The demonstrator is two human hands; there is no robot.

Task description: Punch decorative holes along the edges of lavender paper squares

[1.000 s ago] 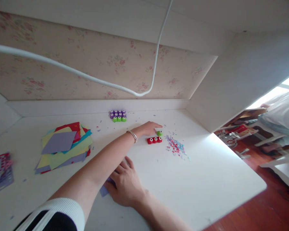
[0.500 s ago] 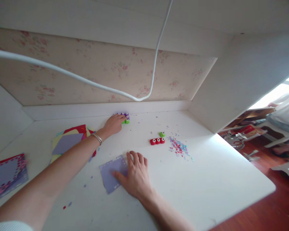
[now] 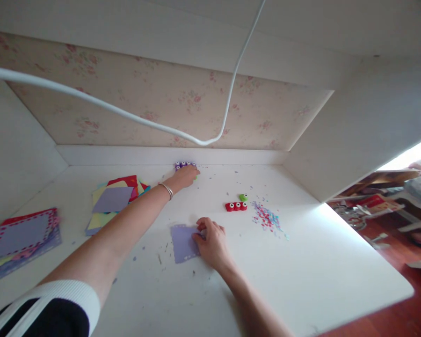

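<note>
My left hand (image 3: 185, 177) reaches to the back of the white desk (image 3: 301, 262). Its fingers are curled over the green hole punches in front of a row of purple punches (image 3: 185, 164); a sliver of green shows at the fingertips. My right hand (image 3: 212, 241) rests in the middle of the desk with its fingers curled on the right edge of a small lilac paper (image 3: 181, 243) with a punched border. To the right lie three red punches (image 3: 236, 206) in a row, with one green punch (image 3: 243, 197) just behind them.
A heap of punched confetti (image 3: 266, 217) lies right of the red punches. A stack of coloured paper squares (image 3: 115, 201) sits at left, bordered sheets (image 3: 21, 234) at far left. A white cable (image 3: 126, 112) hangs across the view. The desk edge drops to a wooden floor at right.
My left hand has left the green punch by the red ones and reached back to the purple and green cluster. My right hand has drawn the lilac paper into view and curled onto its edge.
</note>
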